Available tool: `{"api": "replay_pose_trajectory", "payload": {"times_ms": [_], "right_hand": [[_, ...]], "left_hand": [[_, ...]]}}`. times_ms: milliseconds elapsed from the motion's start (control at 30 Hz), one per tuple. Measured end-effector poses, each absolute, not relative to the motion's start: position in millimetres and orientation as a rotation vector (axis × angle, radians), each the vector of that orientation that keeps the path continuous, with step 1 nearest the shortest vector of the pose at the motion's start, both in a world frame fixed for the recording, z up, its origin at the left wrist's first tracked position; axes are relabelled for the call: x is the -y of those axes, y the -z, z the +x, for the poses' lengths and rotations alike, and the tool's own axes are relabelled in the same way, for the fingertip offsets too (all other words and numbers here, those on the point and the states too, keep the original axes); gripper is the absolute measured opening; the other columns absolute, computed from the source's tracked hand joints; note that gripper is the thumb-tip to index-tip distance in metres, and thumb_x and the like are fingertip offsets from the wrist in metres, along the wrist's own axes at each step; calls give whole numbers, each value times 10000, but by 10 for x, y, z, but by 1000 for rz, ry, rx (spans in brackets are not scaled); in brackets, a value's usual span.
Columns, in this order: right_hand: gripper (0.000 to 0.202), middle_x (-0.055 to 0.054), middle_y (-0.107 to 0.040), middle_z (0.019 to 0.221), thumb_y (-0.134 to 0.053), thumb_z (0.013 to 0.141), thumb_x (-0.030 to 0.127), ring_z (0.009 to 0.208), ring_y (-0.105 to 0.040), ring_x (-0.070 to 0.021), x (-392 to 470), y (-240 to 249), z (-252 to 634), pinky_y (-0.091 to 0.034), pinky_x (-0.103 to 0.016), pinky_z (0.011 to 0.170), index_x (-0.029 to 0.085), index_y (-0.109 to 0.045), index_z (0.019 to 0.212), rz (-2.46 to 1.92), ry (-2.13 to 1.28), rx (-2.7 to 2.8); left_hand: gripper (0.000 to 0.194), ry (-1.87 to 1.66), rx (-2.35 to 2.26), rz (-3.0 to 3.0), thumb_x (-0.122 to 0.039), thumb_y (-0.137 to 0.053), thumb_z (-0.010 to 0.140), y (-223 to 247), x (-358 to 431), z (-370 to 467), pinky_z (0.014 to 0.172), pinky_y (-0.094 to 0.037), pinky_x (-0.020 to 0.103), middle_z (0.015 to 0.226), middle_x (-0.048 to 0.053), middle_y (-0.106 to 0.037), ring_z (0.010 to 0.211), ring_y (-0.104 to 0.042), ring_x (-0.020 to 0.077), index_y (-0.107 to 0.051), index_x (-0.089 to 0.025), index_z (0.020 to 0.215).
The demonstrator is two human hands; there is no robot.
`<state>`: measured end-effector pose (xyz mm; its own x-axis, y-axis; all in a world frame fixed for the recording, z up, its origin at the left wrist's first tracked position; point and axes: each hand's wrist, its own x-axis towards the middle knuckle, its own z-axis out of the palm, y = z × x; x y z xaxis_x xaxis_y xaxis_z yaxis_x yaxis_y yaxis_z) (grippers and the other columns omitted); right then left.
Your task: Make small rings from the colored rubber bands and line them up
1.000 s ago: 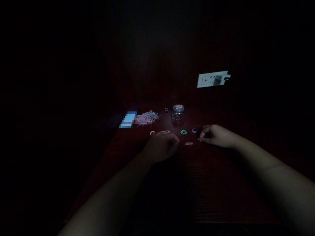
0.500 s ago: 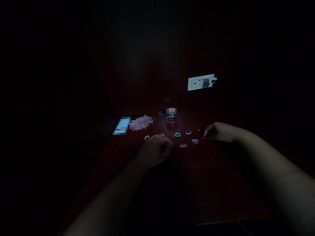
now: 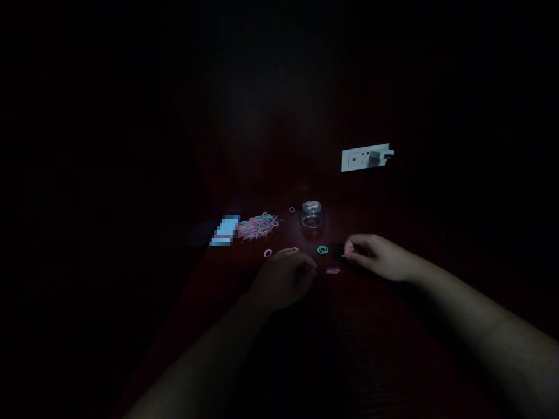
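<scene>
Pink bands (image 3: 333, 270) lie on the dark red counter (image 3: 393, 343) in the head view, their long axis running nine to three o'clock. Since half a second ago, the right hand (image 3: 379, 256) has shifted toward nine o'clock, closer to the green rings (image 3: 320, 250). The bands sit at eight o'clock from it, three o'clock from the left hand (image 3: 280, 279). Both hands curl loosely; whether either grips anything, I cannot tell.

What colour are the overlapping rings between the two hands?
Green; the overlapping rings show in the head view.
</scene>
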<state>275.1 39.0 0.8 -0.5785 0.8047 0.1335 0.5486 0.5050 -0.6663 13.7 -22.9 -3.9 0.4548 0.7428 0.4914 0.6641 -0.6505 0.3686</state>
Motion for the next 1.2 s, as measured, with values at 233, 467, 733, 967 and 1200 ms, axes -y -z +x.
{"api": "replay_pose_trajectory", "payload": {"times_ms": [233,467,733,967,1200], "right_hand": [[213,14,-506,661,-566,885,395,595,-453,-128,-32,-98,2370,-376,-248,541,205,-632,817,-878,-886,2327],[142,21,-499,708,-641,830,332,646,-477,-135,-67,-85,2423,-413,-263,593,204,-656,888,-855,-974,2348],[194,9,-511,687,-589,870,352,638,-479,-139,-107,-93,2460,-415,-276,604,176,-664,839,-853,-923,2383],[170,13,-500,681,-593,864,322,630,-472,-136,-119,-74,2470,-405,-274,592,169,-657,827,-836,-892,2407],[153,17,-500,674,-601,855,306,620,-474,-129,-100,-104,2456,-402,-269,587,172,-638,791,-827,-854,2406]], "left_hand": [[124,-966,-1161,2505,-278,-663,844,-17,288,219,739,-500,297,879,-24,-716,796,-655,142,-667,-238,961],[100,-974,-1172,2528,-292,-612,888,-11,297,218,708,-476,297,822,-14,-718,739,-639,144,-683,-224,871],[58,-977,-1183,2501,-272,-647,860,-16,301,215,705,-467,274,810,-34,-714,744,-638,127,-678,-224,852],[67,-936,-1157,2478,-262,-631,859,-8,294,212,688,-471,254,815,-29,-711,741,-646,118,-678,-215,868],[71,-912,-1172,2457,-263,-637,853,-23,305,215,684,-471,255,808,-20,-714,732,-643,122,-682,-209,858]]}}
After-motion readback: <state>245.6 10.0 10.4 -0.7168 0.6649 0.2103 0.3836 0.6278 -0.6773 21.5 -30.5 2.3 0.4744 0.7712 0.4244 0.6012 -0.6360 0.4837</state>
